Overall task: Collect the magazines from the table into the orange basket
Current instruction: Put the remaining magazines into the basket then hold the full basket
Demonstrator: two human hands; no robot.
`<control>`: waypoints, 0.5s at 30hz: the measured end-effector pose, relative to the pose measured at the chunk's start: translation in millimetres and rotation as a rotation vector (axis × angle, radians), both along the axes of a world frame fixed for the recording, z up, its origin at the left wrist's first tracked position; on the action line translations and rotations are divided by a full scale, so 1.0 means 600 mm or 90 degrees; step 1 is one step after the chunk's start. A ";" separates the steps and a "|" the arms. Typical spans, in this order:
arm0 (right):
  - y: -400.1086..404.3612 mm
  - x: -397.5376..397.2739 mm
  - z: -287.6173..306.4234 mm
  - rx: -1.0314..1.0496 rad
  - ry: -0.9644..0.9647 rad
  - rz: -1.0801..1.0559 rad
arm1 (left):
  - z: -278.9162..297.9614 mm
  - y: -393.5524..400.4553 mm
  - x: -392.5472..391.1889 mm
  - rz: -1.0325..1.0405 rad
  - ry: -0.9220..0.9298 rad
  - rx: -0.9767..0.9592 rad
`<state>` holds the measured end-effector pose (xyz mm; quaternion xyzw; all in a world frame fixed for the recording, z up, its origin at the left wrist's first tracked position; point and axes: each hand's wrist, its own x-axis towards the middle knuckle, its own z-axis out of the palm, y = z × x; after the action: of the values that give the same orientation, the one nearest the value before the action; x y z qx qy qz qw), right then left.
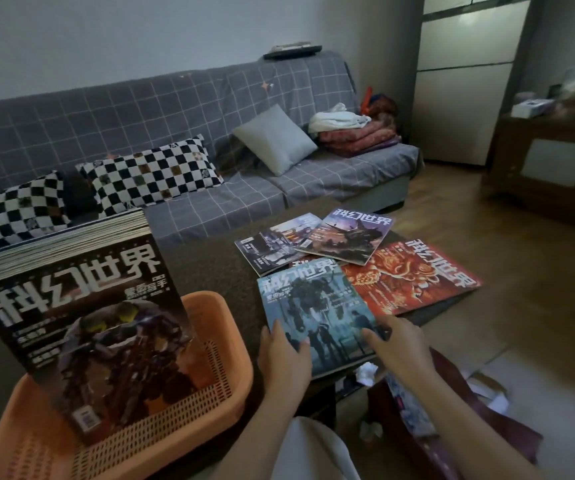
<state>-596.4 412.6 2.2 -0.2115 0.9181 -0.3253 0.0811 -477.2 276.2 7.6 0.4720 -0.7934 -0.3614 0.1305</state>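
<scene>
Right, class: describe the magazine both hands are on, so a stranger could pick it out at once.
Start at the dark table in front of the sofa, right of the orange basket. Several magazines lie spread there; take the blue-green magazine nearest the table's front edge, under the left hand and right hand. Its teal cover with a dark robot differs from the red magazine beside it.

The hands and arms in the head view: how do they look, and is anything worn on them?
Both arms are bare as far as the picture shows: no sleeves, gloves or watch. The left hand and the right hand show no rings that I can make out in this dim light. The fingernails look short and plain.
</scene>
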 end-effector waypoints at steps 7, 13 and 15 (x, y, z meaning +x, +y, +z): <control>-0.007 0.004 0.006 -0.033 -0.062 -0.006 | 0.002 -0.011 0.011 0.054 0.165 0.126; 0.028 0.000 -0.006 -0.182 -0.322 -0.093 | 0.004 0.010 0.037 0.052 0.232 0.257; 0.047 0.006 -0.010 -0.270 -0.405 -0.112 | 0.009 0.026 0.048 0.027 0.245 0.253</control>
<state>-592.8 440.5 -3.8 -0.0328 0.7740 -0.5631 0.2876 -448.5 291.5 13.2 0.4273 -0.6579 -0.5900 0.1909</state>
